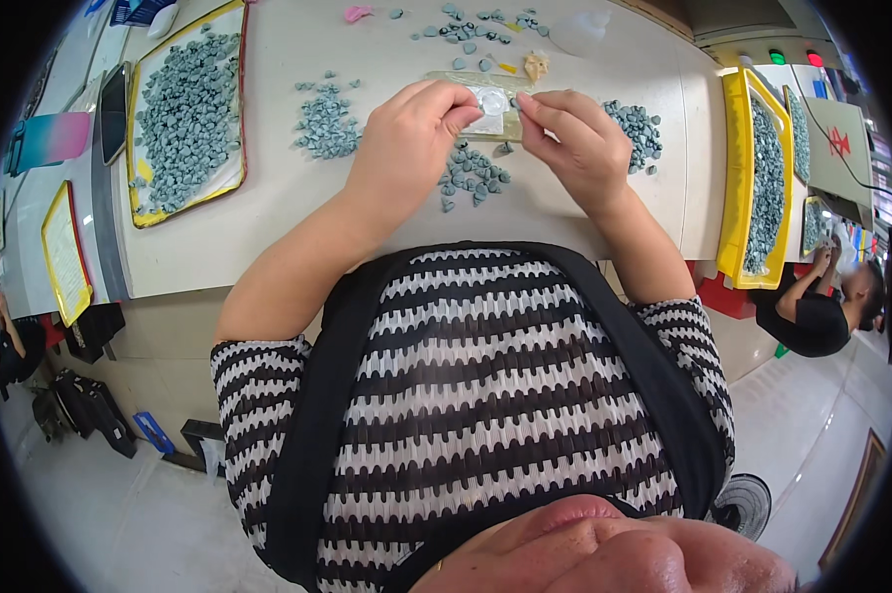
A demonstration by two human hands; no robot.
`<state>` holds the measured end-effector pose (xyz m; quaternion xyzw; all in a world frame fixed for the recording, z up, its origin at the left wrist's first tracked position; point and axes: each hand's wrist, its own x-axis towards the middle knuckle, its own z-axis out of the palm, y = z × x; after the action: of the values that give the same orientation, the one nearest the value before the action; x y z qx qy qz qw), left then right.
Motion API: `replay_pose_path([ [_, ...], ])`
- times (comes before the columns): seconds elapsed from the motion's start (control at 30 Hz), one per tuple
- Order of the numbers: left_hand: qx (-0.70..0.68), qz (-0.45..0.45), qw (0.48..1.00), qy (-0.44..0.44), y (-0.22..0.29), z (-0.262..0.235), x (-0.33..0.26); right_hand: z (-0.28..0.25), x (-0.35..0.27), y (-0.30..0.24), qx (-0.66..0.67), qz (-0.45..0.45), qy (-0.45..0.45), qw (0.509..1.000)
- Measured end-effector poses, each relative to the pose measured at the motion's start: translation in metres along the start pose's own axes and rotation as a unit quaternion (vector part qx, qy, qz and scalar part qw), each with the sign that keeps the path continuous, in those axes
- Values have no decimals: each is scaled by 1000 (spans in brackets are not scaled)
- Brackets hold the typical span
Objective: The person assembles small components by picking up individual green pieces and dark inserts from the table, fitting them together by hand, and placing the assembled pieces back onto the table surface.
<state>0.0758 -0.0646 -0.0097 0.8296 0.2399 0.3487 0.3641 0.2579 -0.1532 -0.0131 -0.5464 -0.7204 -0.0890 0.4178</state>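
Observation:
My left hand is closed in a pinch at the left side of a small white square with a round clear shape on it. What its fingertips hold is too small to make out. Opposite it, my right hand pinches a small grey-green piece between thumb and forefinger. Both hands hover over a yellowish translucent pad that lies beneath the white square. Close by are loose piles of similar pieces: one nearer my body, one left of my left hand, one beyond my right hand.
A yellow-rimmed tray full of grey-green pieces lies at left, beside a phone. At right stands a yellow bin with more pieces. Scattered pieces and a crumpled tan scrap lie at the back. A co-worker sits far right.

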Motion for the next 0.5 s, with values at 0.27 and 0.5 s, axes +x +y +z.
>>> replay_pose_path([
  [0.27, -28, -93, 991, -89, -4, 0, -4, -3, -7, 14, -46, -77, -107, 990],
  [0.5, -16, -102, 988, -114, -4, 1, -6, -2, -7, 15, -82, -111, -133, 981],
])
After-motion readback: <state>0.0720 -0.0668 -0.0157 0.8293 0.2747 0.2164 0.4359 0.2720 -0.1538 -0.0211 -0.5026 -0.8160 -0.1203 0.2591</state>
